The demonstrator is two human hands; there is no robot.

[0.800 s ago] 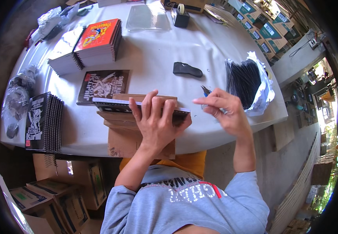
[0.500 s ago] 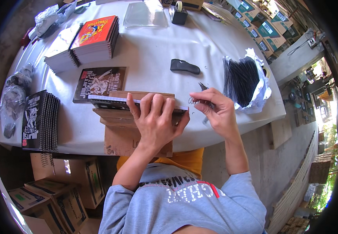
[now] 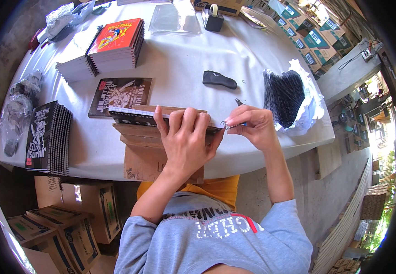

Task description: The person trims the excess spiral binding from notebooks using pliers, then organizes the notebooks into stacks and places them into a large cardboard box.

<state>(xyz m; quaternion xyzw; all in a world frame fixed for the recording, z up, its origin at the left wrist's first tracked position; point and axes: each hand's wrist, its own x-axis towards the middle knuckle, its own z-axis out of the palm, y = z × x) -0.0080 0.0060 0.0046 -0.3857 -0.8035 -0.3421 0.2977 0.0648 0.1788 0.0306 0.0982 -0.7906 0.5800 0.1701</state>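
Observation:
A notebook (image 3: 132,115) with a dark cover stands on edge, tilted, against a brown cardboard block (image 3: 139,160) at the near side of the table. My left hand (image 3: 183,137) is closed over it, fingers on top and thumb toward its right end. At that right end, my right hand (image 3: 258,125) pinches the end of a wire coil (image 3: 226,124) between thumb and fingertips. The dark tip of pliers (image 3: 238,102) sticks out past my right fingers; their handles are mostly hidden in the palm. A dark printed cover (image 3: 120,97) lies flat behind the notebook.
Black coils (image 3: 284,98) in white paper lie at right. A black curved object (image 3: 219,79) lies mid-table. Spiral notebook stacks (image 3: 47,137) and red-covered books (image 3: 116,36) stand at left. A tape dispenser (image 3: 213,20) sits at the back, cartons (image 3: 70,233) below left.
My right hand has moved slightly left, bringing the coil end up to the notebook's right end. My left hand keeps its hold on the notebook.

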